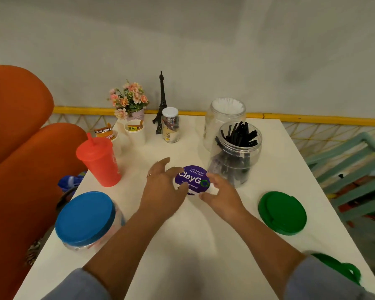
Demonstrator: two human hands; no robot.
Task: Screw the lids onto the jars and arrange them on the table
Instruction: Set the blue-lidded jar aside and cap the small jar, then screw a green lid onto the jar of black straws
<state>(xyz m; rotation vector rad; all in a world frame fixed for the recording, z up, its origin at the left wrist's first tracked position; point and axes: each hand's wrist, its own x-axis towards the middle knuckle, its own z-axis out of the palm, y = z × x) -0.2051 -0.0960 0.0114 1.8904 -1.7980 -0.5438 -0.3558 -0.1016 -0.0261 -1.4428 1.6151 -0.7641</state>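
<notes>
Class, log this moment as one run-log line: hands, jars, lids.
left hand, right hand: grip purple disc | stick jar: open | blue jar: lidded | green lid: loose on table

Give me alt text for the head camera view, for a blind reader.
The left hand and right hand hold a purple ClayGo disc by its edges on a white table. Beyond stand an open jar of black sticks and one of cotton buds; a blue-lidded jar sits left, green lids lie right.
</notes>
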